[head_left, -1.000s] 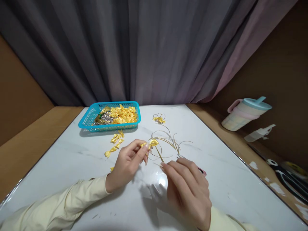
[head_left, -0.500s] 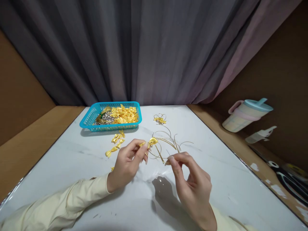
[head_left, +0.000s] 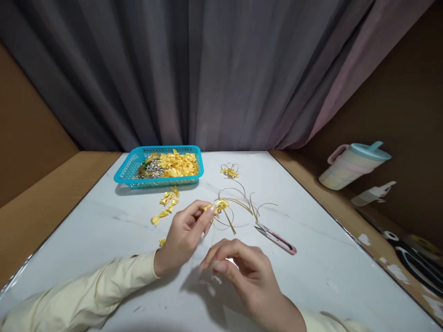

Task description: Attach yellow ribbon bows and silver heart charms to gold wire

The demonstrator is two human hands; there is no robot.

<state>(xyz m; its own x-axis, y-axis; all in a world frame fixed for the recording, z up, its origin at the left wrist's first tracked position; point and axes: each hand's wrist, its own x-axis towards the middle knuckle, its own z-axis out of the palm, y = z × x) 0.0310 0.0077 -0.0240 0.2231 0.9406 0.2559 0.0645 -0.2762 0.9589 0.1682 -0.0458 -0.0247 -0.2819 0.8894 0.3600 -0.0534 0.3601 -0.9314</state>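
Currently pinching a yellow bow (head_left: pixel 222 205) in the left hand (head_left: pixel 185 230), midway between side edges of the desk (head_left: pixel 328 276); cannot tell whether gripping anything in the curled right hand (head_left: pixel 245 269). Might snag on the loose cords (head_left: pixel 256 216) if tugged, or slip if pinched lightly.

yellow bow (head_left: pixel 222 204): partly hidden by left hand (head_left: pixel 185 234) | curtain (head_left: pixel 221 74): top cut off

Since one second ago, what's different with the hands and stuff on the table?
The right hand moved left and closer to the person, away from the end of the gold strip. That uncovered the pink snips. I can't tell whether its fingers hold anything. The left hand still pinches the yellow bow; the blue basket and loose bows stayed put.
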